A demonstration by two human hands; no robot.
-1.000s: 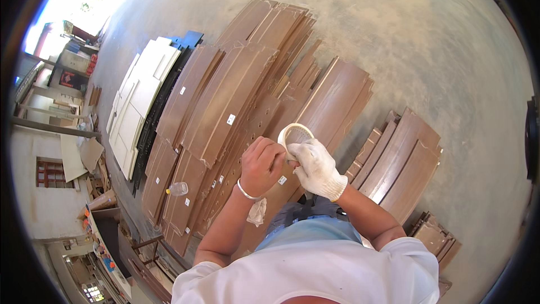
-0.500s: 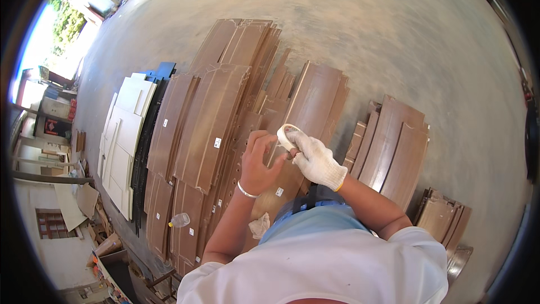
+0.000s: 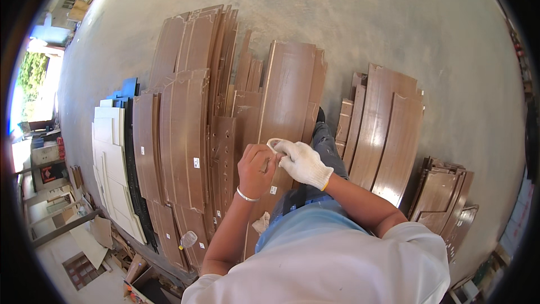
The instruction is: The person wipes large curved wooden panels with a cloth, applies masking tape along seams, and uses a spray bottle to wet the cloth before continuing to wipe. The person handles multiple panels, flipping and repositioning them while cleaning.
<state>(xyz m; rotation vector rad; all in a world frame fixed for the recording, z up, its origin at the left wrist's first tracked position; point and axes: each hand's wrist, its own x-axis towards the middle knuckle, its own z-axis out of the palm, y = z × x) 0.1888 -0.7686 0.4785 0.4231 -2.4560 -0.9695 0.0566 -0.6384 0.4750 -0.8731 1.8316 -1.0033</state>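
My right hand [image 3: 305, 163], in a white knit glove, grips a roll of pale tape [image 3: 270, 144] in front of my waist. Only part of the ring shows past the gloved fingers. Close against it, my bare left hand [image 3: 257, 169] has its fingers curled and pinched toward the thumb, at the roll's near side. What lies between those fingertips is hidden. A white bracelet [image 3: 247, 195] circles my left wrist. Below both hands are long stacks of brown panels [image 3: 287, 90], some with small white labels.
White panels [image 3: 109, 135] and dark ones lie at the left. More brown panels [image 3: 388, 129] are stacked on the right, with a smaller pile [image 3: 441, 194] nearer. A clear bottle [image 3: 189, 239] with a yellow cap lies on the left stack. Crumpled paper [image 3: 261, 223] is by my waist.
My left hand has closed its fingers and come up against the tape roll in my right hand. The view has shifted, and my leg now shows between the stacks.
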